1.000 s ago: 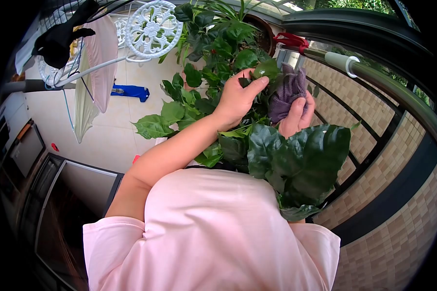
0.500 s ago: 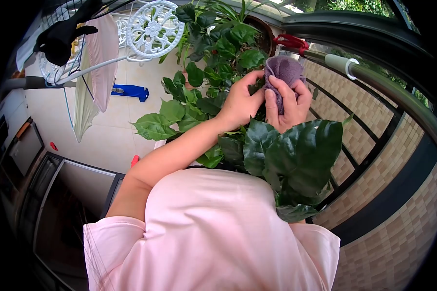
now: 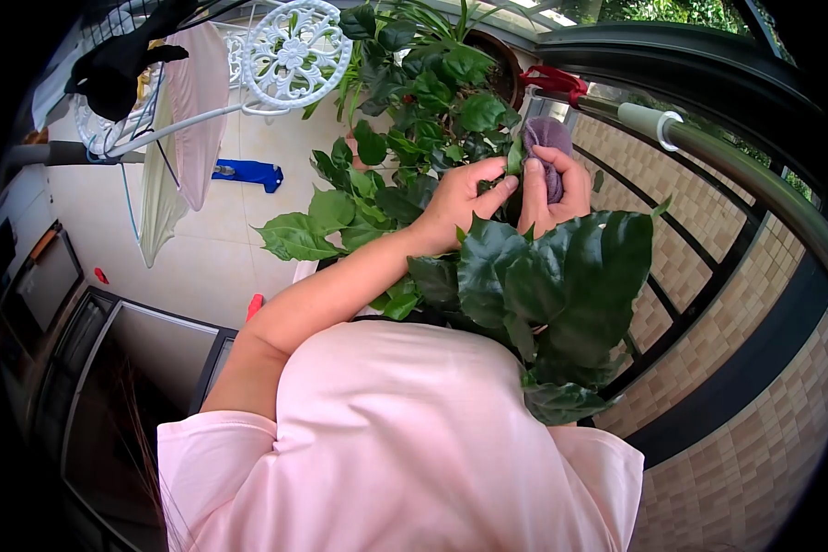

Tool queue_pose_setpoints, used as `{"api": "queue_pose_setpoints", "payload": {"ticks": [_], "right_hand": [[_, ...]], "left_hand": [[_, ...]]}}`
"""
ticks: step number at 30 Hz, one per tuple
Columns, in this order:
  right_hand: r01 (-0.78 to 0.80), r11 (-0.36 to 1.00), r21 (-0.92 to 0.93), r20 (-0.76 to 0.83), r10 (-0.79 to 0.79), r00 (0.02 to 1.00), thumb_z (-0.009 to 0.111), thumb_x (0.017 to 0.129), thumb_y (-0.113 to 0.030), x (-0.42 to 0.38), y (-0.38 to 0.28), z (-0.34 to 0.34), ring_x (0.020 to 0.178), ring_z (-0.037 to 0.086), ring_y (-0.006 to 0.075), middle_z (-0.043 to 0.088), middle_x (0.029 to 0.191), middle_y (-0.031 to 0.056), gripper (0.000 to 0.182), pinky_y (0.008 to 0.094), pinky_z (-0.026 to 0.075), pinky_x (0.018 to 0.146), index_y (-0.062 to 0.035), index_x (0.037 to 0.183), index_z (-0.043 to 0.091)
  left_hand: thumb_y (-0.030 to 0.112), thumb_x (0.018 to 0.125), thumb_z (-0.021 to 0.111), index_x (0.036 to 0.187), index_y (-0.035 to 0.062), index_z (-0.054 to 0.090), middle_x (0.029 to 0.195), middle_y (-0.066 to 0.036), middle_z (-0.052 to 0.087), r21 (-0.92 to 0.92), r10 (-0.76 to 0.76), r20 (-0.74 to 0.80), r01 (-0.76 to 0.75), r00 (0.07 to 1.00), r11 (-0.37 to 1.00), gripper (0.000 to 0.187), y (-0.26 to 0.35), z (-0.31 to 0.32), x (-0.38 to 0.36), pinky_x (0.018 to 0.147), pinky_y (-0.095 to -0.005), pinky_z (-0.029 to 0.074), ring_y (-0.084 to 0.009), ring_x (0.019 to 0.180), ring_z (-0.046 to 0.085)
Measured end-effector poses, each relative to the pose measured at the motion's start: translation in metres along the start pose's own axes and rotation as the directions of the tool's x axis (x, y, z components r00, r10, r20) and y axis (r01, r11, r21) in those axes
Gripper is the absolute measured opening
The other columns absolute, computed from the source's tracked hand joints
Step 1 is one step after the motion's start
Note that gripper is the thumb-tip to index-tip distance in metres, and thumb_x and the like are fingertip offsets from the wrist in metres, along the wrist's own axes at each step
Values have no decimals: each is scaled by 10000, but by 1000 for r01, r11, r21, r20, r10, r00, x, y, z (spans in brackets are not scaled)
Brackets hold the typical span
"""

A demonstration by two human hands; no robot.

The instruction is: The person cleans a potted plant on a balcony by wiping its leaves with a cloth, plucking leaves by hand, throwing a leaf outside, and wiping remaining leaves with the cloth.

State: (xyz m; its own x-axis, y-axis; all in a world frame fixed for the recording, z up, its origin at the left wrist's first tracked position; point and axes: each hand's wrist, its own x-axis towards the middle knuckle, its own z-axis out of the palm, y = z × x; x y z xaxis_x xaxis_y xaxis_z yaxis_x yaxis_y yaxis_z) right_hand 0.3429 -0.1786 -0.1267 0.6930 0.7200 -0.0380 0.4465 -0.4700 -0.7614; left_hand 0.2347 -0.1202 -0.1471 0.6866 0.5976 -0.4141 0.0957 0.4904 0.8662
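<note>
My left hand (image 3: 460, 201) is closed, thumb and forefinger pinching a small green leaf (image 3: 515, 158) by its lower part. Right beside it, my right hand (image 3: 561, 191) grips a bunched purple cloth (image 3: 547, 138), its thumb close to that leaf. Large glossy dark leaves (image 3: 575, 285) rise in front of my chest and cover my right forearm. Left of the hands spread more leaves of the potted plants (image 3: 331, 216).
A metal railing (image 3: 745, 175) with a red tie (image 3: 557, 83) runs along the right. At upper left are a white ornate metal stand (image 3: 299, 55), hanging cloths (image 3: 193, 120) and a black bird-shaped object (image 3: 115, 78). A blue object (image 3: 248, 172) lies on the tiled floor.
The purple cloth has been drawn back and bunched into my right hand. My left fingers now pinch a leaf that shows between the hands.
</note>
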Motion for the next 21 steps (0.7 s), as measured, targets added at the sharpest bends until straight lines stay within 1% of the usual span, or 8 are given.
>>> {"api": "queue_pose_setpoints", "payload": {"ticks": [1,4,6,7,9,12,16,21], "right_hand": [[-35,999,41,-54,37,998,621,873,-120,0,12,5,853,566,132,594,950,74,171,250,450,773,-24,1014,609],[-229,921,314,-10,244,970,642,839,-144,-4,23,-1,908,566,196,576,990,78,158,312,433,843,-77,982,643],[-238,880,410,-22,271,962,622,861,-143,-7,23,-4,967,541,198,550,1052,93,170,319,417,874,-64,1012,630],[-181,874,452,-51,228,972,621,864,-139,-8,22,-3,984,533,202,539,1069,100,174,323,413,880,-58,1018,627],[61,992,110,-94,-50,994,662,826,-106,-8,7,-5,992,528,225,524,1057,120,182,332,420,875,-89,1007,654],[203,979,-14,99,-201,975,692,800,-67,-2,9,-7,1013,536,260,504,1121,139,245,329,425,886,-105,1039,654],[136,988,-79,75,-130,989,699,767,-92,1,2,-6,994,564,330,546,1044,184,228,378,454,852,-100,991,653],[-39,999,-28,52,40,998,673,798,-93,3,3,-4,892,582,252,573,972,131,176,324,460,796,-59,965,630]], "left_hand": [[120,918,542,1004,-21,579,841,-2,611,14,-24,29,24,999,1000,170,2,-1,-1,680,-221,437,-49,772,504],[150,921,556,1057,-19,586,835,11,613,-136,-4,-57,-3,998,991,219,-4,8,0,674,-221,440,-46,767,513],[168,926,553,1120,12,586,818,42,585,-162,39,-114,-58,993,985,251,-12,8,4,605,-190,404,-18,714,479],[164,929,547,1125,19,583,823,47,578,-178,-40,-92,23,995,984,246,-7,7,3,585,-178,382,-9,702,464],[156,934,536,1130,35,579,822,53,564,-219,-153,-51,139,987,966,235,4,4,2,551,-158,337,8,678,431],[146,936,525,1117,46,580,807,46,557,-284,-195,-20,182,981,941,214,-3,3,1,536,-152,318,19,668,415],[135,934,522,1039,-4,584,830,17,584,-86,81,-96,-89,992,992,185,-11,7,4,636,-202,411,-20,741,474],[130,926,525,1000,-31,573,859,9,596,-34,-21,-29,20,999,999,183,3,3,-1,706,-222,425,-47,785,482]]}}
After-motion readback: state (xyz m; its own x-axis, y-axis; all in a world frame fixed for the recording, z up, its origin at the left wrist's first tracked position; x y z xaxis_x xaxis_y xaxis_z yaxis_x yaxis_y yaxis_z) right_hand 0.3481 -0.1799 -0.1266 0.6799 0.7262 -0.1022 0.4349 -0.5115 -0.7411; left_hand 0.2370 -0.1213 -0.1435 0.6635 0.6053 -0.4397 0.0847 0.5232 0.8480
